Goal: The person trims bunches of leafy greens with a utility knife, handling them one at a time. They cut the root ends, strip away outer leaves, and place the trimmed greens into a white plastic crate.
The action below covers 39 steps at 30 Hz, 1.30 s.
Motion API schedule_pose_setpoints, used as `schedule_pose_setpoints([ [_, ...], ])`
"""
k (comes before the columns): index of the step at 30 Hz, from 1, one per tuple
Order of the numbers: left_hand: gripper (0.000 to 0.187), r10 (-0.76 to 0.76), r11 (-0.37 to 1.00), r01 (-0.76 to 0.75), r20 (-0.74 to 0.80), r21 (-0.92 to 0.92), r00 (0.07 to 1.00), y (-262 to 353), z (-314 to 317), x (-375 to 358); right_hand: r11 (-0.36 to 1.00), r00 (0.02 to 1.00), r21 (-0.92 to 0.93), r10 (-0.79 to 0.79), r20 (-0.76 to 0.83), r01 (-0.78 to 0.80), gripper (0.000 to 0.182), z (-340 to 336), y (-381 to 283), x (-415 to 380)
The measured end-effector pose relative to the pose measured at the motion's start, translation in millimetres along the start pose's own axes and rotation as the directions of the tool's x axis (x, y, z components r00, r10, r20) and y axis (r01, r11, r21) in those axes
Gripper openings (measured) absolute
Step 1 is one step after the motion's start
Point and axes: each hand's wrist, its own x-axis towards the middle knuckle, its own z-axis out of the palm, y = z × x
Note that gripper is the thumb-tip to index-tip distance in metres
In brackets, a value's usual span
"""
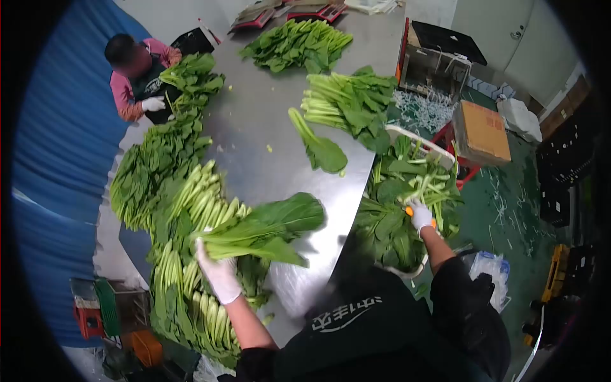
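My left hand, in a white glove, is closed around the stem end of a leafy green vegetable; its broad leaves point right over the steel table. Under and beside that hand lies a long heap of the same greens, pale stems and dark leaves. My gloved right hand is above a basket filled with loose leaves and stems. It is closed on an orange-handled tool, whose working end I cannot make out. One single vegetable lies apart on the table.
The steel table carries two further piles of greens toward its far end, with red scales behind. Across the table, a person handles greens. A cardboard box stands beyond the basket. Black crates are at right.
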Motion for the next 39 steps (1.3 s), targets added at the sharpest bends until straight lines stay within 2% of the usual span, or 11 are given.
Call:
schedule_pose_setpoints([
  [2,0.04,-0.442,0.36,0.33,0.152,-0.873,0.884,-41,52,62,0.995,0.997,0.068,0.067,0.042,-0.07,0.044,9,5,4],
  [4,0.033,-0.286,0.585,0.302,0.157,-0.753,0.945,-56,121,82,0.991,0.993,0.093,0.093,0.078,-0.1,0.048,8,1,5],
  [5,0.03,0.218,0.951,-0.191,0.09,-0.243,0.972,-68,158,90,0.989,0.989,0.089,0.109,0.104,-0.118,0.05,4,-1,5],
  [7,0.025,-0.434,0.288,0.51,0.364,-0.811,0.824,-76,219,142,0.984,0.984,0.11,0.124,0.13,-0.139,0.05,6,1,6],
  [11,0.044,-0.314,0.591,0.451,0.324,-0.669,0.892,-117,319,191,0.986,0.977,0.101,0.11,0.181,-0.13,0.052,-11,1,4],
  [14,0.065,-0.013,0.97,0.029,0.066,-0.242,0.998,-62,351,101,0.917,0.99,0.374,0.136,0.026,-0.136,0.061,-18,11,0],
  [16,0.067,0.288,0.916,-0.383,0.469,0.119,0.835,-83,350,41,0.863,0.963,0.478,0.247,-0.113,-0.165,0.062,-27,22,2],
  [17,0.069,0.078,0.978,-0.193,0.708,0.083,0.702,-94,350,-2,0.827,0.927,0.527,0.331,-0.174,-0.196,0.064,-21,30,1],
  [21,0.131,-0.312,0.497,-0.74,0.889,0.454,0.335,-177,354,-130,0.84,0.906,0.389,0.422,-0.028,-0.379,0.082,13,35,25],
  [27,0.141,-0.527,0.25,-0.712,0.71,0.656,0.468,-271,378,-122,0.907,0.928,0.2,0.36,0.09,-0.371,0.083,40,18,67],
  [39,0.148,-0.509,0.587,-0.23,0.575,0.776,0.64,-427,404,-136,0.967,0.953,-0.007,0.252,0.168,-0.254,0.08,114,3,106],
])
